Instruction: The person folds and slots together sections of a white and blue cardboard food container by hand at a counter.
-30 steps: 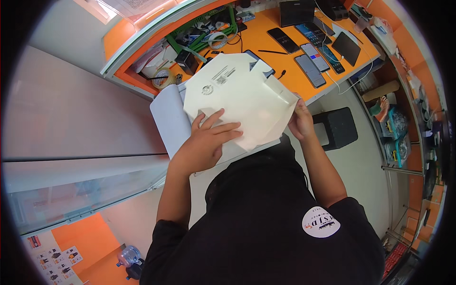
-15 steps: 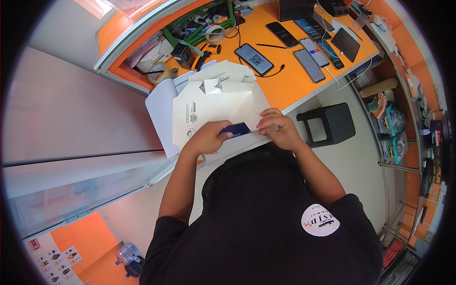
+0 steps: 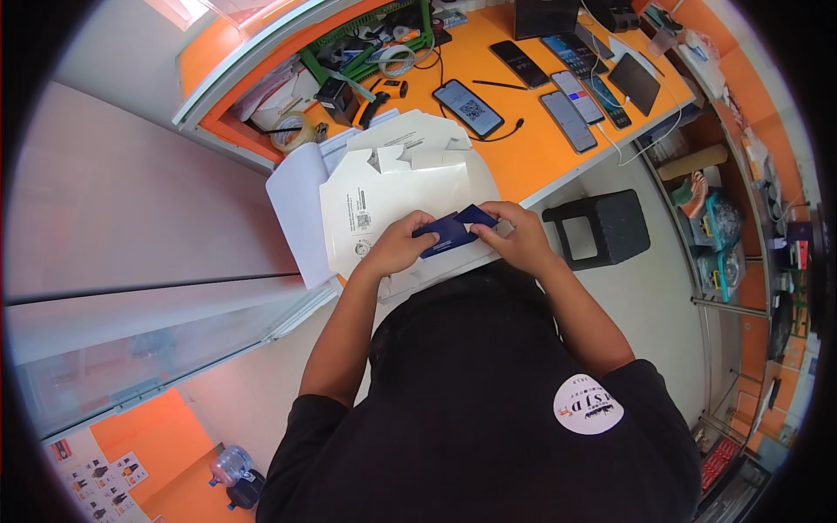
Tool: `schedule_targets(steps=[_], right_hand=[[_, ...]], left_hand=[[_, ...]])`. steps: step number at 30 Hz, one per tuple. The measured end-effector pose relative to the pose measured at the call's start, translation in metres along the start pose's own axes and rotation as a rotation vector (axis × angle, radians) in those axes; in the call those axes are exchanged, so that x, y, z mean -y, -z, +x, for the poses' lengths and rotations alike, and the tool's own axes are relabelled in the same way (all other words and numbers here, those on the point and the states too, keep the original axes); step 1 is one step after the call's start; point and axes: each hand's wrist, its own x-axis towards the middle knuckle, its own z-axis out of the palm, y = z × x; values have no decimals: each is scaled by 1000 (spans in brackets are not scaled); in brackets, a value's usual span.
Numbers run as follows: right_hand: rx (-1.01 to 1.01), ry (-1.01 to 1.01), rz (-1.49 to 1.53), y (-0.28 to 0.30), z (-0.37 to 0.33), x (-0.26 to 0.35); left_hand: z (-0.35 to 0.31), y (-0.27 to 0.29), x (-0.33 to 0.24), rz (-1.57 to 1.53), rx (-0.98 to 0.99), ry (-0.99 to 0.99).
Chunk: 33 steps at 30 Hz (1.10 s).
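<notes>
Both hands' fingers still clamped on dark blue card [image 3: 453, 230], now over flattened white carton [image 3: 392, 196].

Your orange counter [image 3: 523, 161] runs across the top of the frame, its edge slanting down toward the right. On it, at centre, lies the flattened white carton [image 3: 392, 196], overlapping white sheets [image 3: 296, 209] to its left. Above that you have a smartphone [image 3: 468, 106] with a cable at its lower end and a black pen [image 3: 500, 84]. More phones [image 3: 568, 120] lie in a row at upper right. A roll of tape [image 3: 296, 131] and a green tray [image 3: 366, 44] of clutter sit at upper left.
</notes>
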Motion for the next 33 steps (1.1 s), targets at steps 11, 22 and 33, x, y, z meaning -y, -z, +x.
schedule_targets(steps=[11,22,33], right_hand=[[3,316,-291,-13,-1,-3],[31,291,-316,-19,1,2],[86,277,-237,-25,7,-1]], left_hand=[[-11,-2,-2,-29,21,-115],[-18,-8,3,27,-4,-170],[-20,-9,16,-109,-39,-155]])
